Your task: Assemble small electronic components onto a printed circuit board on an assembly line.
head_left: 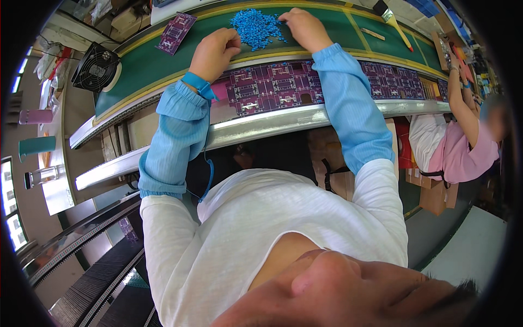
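A heap of small blue electronic components lies on the green belt in front of me. At its right edge, my right hand is closed in a pinch, fingertips touching the pile; anything between them is too small to make out. Left of the heap, my left hand has thumb and fingers curled together, their contents hidden. Nearer me, a row of purple circuit boards lies along the metal rail. One loose purple board rests on the belt to the left of my left hand.
A black fan stands at the belt's left end. Toward the right lie a yellow-handled brush and a small flat strip. A blue coiled cord hangs below my left wrist strap. Another person in pink works at right.
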